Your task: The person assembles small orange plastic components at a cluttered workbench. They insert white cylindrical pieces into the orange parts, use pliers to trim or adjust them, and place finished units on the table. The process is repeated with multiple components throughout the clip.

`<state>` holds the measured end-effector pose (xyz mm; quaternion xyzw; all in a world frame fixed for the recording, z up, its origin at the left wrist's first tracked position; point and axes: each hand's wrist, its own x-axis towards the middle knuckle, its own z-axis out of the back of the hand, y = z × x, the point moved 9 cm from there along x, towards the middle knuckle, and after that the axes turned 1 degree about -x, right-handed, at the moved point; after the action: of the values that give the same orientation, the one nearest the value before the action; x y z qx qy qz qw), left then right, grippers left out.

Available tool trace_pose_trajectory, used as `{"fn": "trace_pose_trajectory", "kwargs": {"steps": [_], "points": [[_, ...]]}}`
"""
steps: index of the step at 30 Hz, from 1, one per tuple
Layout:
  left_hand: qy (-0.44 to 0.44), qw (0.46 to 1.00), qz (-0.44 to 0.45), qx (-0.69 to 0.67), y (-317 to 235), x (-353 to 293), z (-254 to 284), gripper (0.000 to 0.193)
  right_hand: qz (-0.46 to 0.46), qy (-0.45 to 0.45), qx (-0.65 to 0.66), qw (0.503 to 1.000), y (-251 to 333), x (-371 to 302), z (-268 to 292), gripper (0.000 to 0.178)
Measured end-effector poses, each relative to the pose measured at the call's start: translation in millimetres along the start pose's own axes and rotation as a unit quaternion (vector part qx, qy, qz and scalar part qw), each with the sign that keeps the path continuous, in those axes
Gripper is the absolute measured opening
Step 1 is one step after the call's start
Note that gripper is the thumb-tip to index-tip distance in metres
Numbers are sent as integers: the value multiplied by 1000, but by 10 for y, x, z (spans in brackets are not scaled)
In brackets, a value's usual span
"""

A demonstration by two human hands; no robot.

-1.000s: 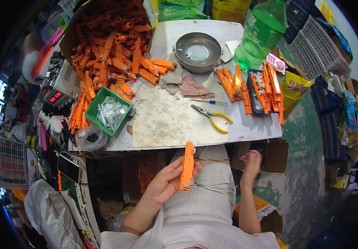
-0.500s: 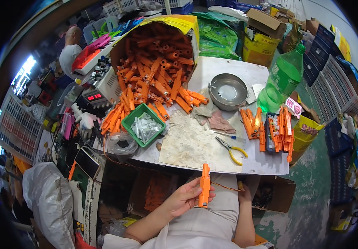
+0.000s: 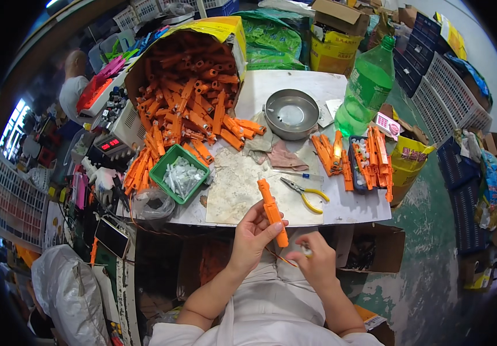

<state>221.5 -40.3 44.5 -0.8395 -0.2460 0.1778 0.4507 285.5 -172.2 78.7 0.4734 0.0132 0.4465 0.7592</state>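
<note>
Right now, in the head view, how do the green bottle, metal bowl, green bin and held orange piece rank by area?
1. Green bottle
2. Metal bowl and green bin, too alike to rank
3. Orange piece held in the left hand

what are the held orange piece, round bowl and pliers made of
Orange piece: probably moulded plastic, smooth, evenly coloured. Round bowl: seemingly metal, from its dull grey sheen. Pliers: likely metal, grey head; yellow grips perhaps plastic or rubber, uniformly bright.

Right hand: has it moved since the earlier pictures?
Yes: the right hand has moved left, away from the cardboard box under the table, toward the orange piece.
</note>
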Motion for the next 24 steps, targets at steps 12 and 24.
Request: {"fn": "trace_pose_trajectory", "kwargs": {"steps": [12, 24], "points": [[-27, 996, -64, 49, -33, 175, 180, 55, 72, -10, -100, 992, 40, 309, -424, 28], [-120, 846, -282, 437, -329, 546, 569, 44, -72, -56, -201, 975, -761, 1386, -144, 39]]}}
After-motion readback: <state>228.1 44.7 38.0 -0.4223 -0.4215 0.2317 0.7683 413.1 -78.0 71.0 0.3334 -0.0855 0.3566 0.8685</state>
